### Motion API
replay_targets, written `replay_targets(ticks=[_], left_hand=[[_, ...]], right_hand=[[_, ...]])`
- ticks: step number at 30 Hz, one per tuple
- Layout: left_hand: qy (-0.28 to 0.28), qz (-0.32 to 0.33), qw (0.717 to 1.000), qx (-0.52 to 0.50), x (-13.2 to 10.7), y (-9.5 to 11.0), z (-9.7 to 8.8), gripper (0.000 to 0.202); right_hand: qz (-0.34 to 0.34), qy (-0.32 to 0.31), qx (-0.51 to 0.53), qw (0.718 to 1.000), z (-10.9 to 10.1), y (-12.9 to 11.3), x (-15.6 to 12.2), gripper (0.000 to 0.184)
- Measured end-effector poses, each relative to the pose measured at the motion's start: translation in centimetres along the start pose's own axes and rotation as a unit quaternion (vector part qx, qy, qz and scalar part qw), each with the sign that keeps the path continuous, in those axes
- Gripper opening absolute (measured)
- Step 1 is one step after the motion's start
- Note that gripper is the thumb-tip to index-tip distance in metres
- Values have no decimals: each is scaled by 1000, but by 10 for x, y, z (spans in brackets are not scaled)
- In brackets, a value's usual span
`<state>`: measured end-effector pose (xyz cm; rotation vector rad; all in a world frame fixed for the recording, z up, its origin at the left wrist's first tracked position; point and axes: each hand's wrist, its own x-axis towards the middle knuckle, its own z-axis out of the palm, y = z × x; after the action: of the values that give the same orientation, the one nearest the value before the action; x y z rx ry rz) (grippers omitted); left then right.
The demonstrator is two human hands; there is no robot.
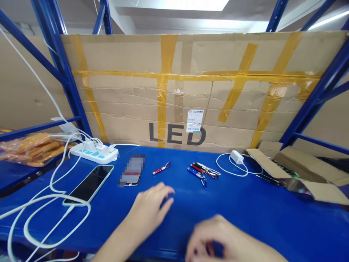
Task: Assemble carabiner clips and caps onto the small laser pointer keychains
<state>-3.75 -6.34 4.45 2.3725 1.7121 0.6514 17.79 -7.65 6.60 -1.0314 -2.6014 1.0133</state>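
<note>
My left hand (pixel 151 209) lies palm down on the blue shelf top (pixel 245 207), fingers stretched out and holding nothing, just below a small phone (pixel 131 174). My right hand (pixel 218 240) is at the bottom edge, blurred, fingers curled around something small I cannot make out. A red keychain pen light (pixel 161 168) lies alone beyond my left hand. A bunch of several red, blue and silver pen lights (pixel 204 170) lies to its right.
A large phone (pixel 89 183) on a white cable (pixel 49 214) lies at left, near a white power strip (pixel 94 152). A white charger (pixel 236 157) and an open cardboard box (pixel 300 171) sit at right. A taped cardboard sheet marked LED (pixel 191 91) backs the shelf.
</note>
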Motion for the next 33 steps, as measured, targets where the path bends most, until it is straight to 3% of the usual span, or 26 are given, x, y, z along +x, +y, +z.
replay_targets(ticks=[1, 4, 9, 15, 18, 19, 21, 24, 27, 29, 31, 33], left_hand=[[14, -20, 997, 67, 20, -6, 1, 22], [24, -66, 991, 113, 62, -26, 8, 23], [59, -82, 982, 159, 81, -51, 20, 27], [26, 52, 988, 143, 85, -51, 29, 13], [16, 126, 983, 133, 76, -46, 33, 10], [16, 155, 980, 124, 72, -45, 35, 10], [73, 239, 966, 66, 66, -46, 39, 11], [102, 285, 953, -9, 62, -49, 43, 17], [86, 257, 960, -71, 63, -51, 44, 12], [73, 196, 972, -112, 64, -49, 43, 5], [55, 121, 979, -154, 65, -47, 42, 16], [31, 61, 978, -199, 65, -44, 41, 14]], right_hand=[[-16, 9, -2, 1000, -6, -3, 15, 24], [-102, 68, -42, 992, -14, -1, 59, 21], [-124, 135, -107, 977, -13, 33, 101, 19], [-94, 257, -172, 946, -20, 58, 112, 43], [-89, 275, -166, 943, -16, 58, 109, 46], [-90, 257, -154, 950, -13, 58, 108, 44], [-89, 211, -112, 967, -6, 57, 105, 32], [-58, 148, -22, 987, -1, 59, 105, 29], [-35, 136, 49, 989, 0, 62, 108, 30], [-23, 151, 82, 985, -1, 65, 109, 28], [-11, 171, 113, 979, -3, 66, 108, 29], [2, 169, 146, 975, -3, 67, 107, 32]])
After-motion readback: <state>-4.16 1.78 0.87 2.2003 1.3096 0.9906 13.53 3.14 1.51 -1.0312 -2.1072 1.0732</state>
